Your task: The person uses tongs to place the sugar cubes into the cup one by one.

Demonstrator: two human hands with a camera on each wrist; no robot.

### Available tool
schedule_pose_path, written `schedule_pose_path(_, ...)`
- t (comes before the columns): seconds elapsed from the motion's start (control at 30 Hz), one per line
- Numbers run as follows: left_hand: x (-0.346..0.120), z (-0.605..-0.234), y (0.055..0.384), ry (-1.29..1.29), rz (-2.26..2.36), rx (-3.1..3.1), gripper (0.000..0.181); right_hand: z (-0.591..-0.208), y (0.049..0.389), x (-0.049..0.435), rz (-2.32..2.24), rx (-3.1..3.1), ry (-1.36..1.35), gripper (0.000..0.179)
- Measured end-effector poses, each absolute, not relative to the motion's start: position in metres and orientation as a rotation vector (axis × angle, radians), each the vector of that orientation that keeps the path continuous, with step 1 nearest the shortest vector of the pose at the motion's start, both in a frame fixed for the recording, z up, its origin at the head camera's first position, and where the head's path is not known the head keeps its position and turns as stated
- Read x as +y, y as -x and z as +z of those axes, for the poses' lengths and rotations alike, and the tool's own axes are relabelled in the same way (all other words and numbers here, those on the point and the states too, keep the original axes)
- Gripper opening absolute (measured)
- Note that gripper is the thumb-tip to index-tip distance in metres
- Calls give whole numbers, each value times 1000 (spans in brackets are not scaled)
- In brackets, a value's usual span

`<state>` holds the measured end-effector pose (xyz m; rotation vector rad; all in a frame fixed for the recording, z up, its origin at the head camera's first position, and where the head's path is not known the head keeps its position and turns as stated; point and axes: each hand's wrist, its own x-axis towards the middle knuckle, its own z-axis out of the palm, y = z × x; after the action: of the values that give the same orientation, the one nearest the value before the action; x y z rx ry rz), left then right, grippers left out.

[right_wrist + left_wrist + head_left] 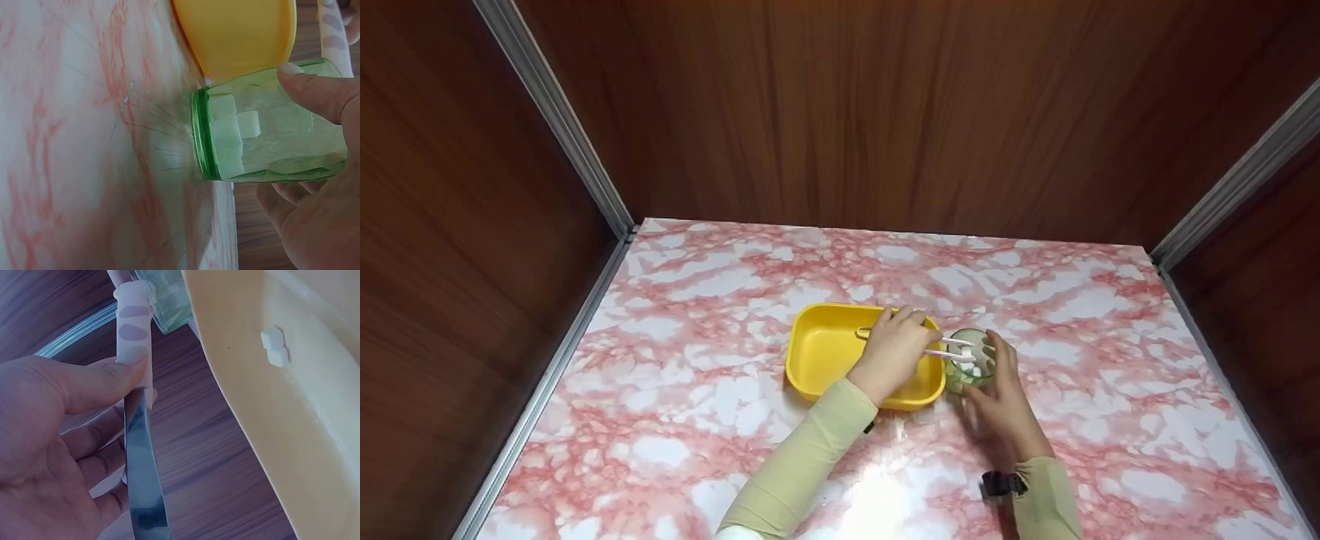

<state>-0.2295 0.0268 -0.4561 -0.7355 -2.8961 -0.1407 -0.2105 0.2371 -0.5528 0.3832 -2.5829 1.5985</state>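
My left hand [891,349] reaches over the yellow container [825,352] and pinches a pair of tongs [135,332], with a bent metal strip and pale pink-and-white arms. The tips of the tongs are over the mouth of a green-tinted clear glass [281,135], right at some white cubes. Several white cubes [228,135] lie at the bottom of the glass. My right hand [1005,397] holds the glass round its side, with the base close to the tabletop. In the left wrist view, two white cubes [274,346] are inside the yellow container.
The table [697,435] has a red-and-white marbled top. Brown wood-grain panels [847,112] stand behind it and on both sides, with metal rails [562,112] at the corners. The glass stands close to the right side of the container.
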Motion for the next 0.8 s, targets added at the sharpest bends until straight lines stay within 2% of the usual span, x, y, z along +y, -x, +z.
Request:
schedule_pose_path(0.3,25,-458,230,740,-155,-2890,44,-533,201,230,1646,-2599,-362,92)
schedule_pose_path(0.5,24,-457,230,744,-112,-2887,42,-551,210,237,1585,-2601,-387,94)
schedule_pose_path(0.8,24,-457,230,741,-112,-2900,38,-552,211,238,1594,-2601,-392,92)
